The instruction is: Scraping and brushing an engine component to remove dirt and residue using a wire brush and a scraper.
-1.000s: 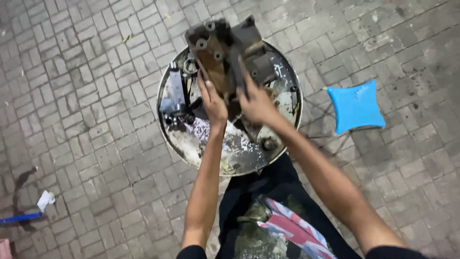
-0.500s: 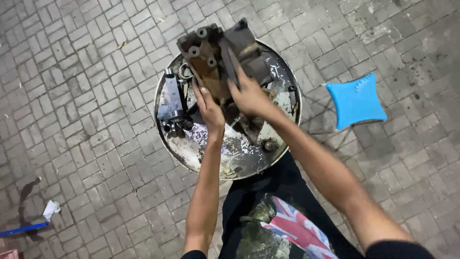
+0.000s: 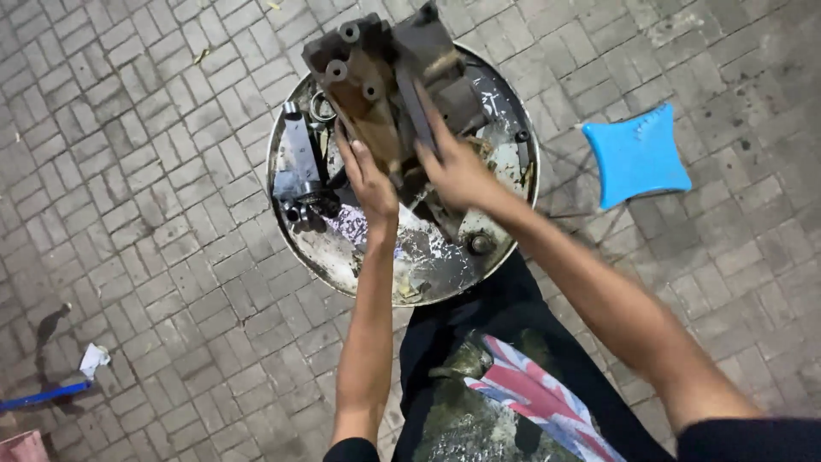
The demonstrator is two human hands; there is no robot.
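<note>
Grey paving bricks (image 3: 145, 162) cover the ground all around a round metal drum lid (image 3: 505, 218), which serves as a low bench and is smeared with white and dark stains. Above the far half of the lid, two bare hands hold up a heavy, rusty brown metal casting (image 3: 380, 81). Its long axis runs from near to far and leans a little to the left, with the bored, tube-shaped lugs at the far left end and the broad flat face turned toward the viewer. The left hand (image 3: 372, 180) presses against the near left side of the casting, fingers stretched up along its face. The right hand (image 3: 457, 167) wraps the near right edge, fingers closed around it. The picture is blurred here, so the exact grip of each finger cannot be told.

On the lid's left side lies a shiny grey metal part (image 3: 299, 167), close beside the left hand, with a thin ring (image 3: 321, 107) just beyond it. A dark round cap (image 3: 479, 244) sits on the near right of the lid. To the right, on the bricks, stands a blue plastic stool (image 3: 637, 154). Far left and near, a scrap of white paper (image 3: 92, 359) lies beside a blue rod (image 3: 43, 395). Dark stained trousers with a red, white and blue patch (image 3: 530, 398) fill the near middle.
</note>
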